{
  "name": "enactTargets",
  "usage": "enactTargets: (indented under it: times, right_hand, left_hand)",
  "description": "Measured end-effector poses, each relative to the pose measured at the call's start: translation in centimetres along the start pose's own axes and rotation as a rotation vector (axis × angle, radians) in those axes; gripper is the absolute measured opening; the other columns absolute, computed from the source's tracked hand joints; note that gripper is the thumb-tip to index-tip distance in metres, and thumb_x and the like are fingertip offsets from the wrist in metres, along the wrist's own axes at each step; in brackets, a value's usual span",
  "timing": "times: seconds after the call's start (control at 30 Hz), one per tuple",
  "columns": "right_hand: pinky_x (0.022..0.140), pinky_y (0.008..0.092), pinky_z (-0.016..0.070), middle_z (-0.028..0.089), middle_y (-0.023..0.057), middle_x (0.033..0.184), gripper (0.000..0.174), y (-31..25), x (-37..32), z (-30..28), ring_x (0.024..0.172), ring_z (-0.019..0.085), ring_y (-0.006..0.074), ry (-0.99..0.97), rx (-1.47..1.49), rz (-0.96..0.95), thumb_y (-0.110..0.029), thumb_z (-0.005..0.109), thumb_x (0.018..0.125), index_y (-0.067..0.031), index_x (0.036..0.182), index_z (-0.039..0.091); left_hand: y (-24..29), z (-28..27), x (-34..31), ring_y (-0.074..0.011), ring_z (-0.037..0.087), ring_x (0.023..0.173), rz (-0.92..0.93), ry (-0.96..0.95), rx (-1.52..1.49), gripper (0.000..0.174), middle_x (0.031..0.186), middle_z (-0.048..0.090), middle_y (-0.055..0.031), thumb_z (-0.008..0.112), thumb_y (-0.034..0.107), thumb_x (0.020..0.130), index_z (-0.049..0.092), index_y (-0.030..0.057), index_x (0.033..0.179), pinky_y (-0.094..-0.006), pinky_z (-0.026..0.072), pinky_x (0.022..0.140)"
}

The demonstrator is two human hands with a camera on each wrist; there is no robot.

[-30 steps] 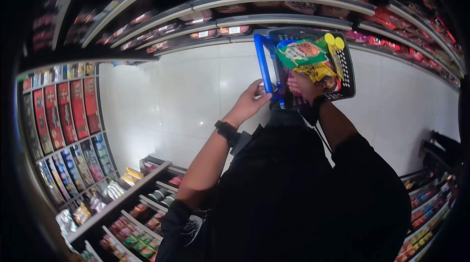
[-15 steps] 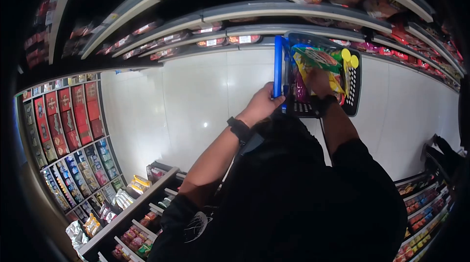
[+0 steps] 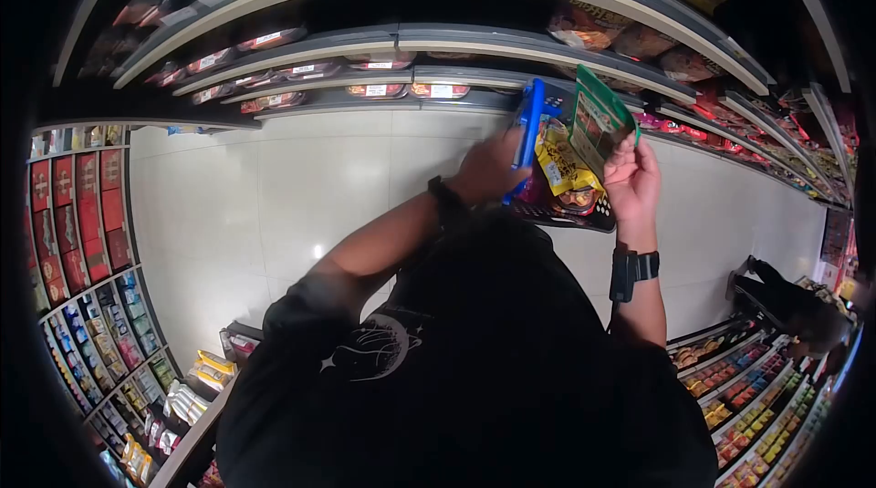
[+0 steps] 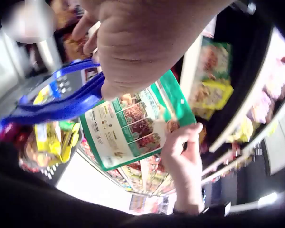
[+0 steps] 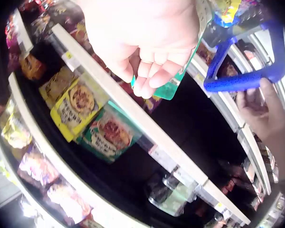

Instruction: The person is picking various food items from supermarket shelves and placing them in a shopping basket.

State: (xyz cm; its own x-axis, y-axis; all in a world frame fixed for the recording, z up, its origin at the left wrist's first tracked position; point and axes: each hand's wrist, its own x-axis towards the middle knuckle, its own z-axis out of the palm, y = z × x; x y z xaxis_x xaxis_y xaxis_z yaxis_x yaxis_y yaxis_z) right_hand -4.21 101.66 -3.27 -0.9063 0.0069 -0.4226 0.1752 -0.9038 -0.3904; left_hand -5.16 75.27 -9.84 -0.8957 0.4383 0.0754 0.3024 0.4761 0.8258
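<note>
My right hand (image 3: 634, 180) pinches a green food pouch (image 3: 598, 119) by its top edge, holding it upright above the basket. The pouch's printed back, with food pictures and text, faces my left hand in the left wrist view. My left hand (image 3: 488, 167), blurred in the head view, holds the blue handle (image 5: 247, 81) of the dark shopping basket (image 3: 545, 212). Inside lie a yellow food pouch (image 3: 561, 160), a purple package (image 4: 13, 133) and a round food pack (image 3: 577, 202). The pouch partly hides the basket's far side.
Shelves (image 3: 474, 36) of packaged food run along the far side. Yellow (image 5: 80, 102) and green (image 5: 109, 133) pouches stand on one shelf. Red boxes (image 3: 82, 205) fill a rack at left. Another person (image 3: 789, 306) is at the right; pale tiled floor (image 3: 274, 187) lies between.
My right hand has come up out of the basket with the green pouch, which lay on top of the other packages. My left hand stays at the handle.
</note>
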Motion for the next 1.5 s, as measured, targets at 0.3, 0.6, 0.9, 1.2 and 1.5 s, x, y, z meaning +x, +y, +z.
enactTargets:
  times: [0.3,0.6,0.9,1.2,1.5]
  right_hand:
    - [0.076,0.0302,0.0545,0.068,0.0062,0.103,0.024,10.2,-3.4,14.6,0.094,0.067,0.0181,-0.238,0.154,0.156,-0.023,0.05,0.101,-0.0039,0.109,0.062]
    - [0.071,0.0275,0.0552,0.069,0.0085,0.1,0.027,13.1,-5.1,17.8,0.087,0.067,0.0176,-0.292,-0.204,0.24,-0.025,0.05,0.102,-0.0038,0.114,0.061]
    - [0.092,0.0338,0.0484,0.054,0.0164,0.125,0.066,0.3,-4.3,11.0,0.111,0.055,0.021,-0.013,-1.457,-0.824,-0.014,0.074,0.084,-0.0022,0.14,0.04]
    - [0.098,0.0322,0.0463,0.062,0.0097,0.124,0.05,-0.8,-5.1,6.4,0.111,0.06,0.0173,-0.156,-0.758,0.05,-0.007,0.071,0.085,0.0009,0.129,0.052]
    - [0.089,0.0269,0.0475,0.067,0.0028,0.106,0.036,-3.4,-3.0,4.3,0.097,0.061,0.0105,-0.151,-0.941,-0.075,-0.006,0.073,0.082,-0.0025,0.116,0.063]
  left_hand:
    - [6.2,3.0,5.4,-0.0284,0.052,0.119,0.612,0.472,-0.818,0.07,0.131,0.051,-0.0168,0.07,0.041,0.081,0.044,0.0014,0.133,-0.0373,0.0444,0.093]
    - [5.1,-5.4,4.5,-0.0141,0.057,0.079,-0.108,0.03,-1.215,0.036,0.104,0.062,-0.0055,0.057,0.032,0.095,0.059,-0.0005,0.111,-0.0316,0.0493,0.072]
    - [3.9,-9.2,6.7,-0.0179,0.061,0.107,-0.142,-0.021,-1.42,0.038,0.12,0.064,-0.013,0.051,0.025,0.101,0.054,-0.0033,0.127,-0.0338,0.0483,0.093]
    - [10.0,-9.4,10.7,-0.0195,0.06,0.111,-0.264,-0.26,-1.29,0.037,0.124,0.061,-0.0127,0.052,0.019,0.1,0.051,-0.0038,0.128,-0.0338,0.051,0.094]
    - [11.2,-7.8,5.9,-0.0159,0.053,0.118,-0.468,-0.317,-0.968,0.053,0.132,0.055,-0.0066,0.061,0.028,0.096,0.045,0.0028,0.139,-0.0305,0.0437,0.098]
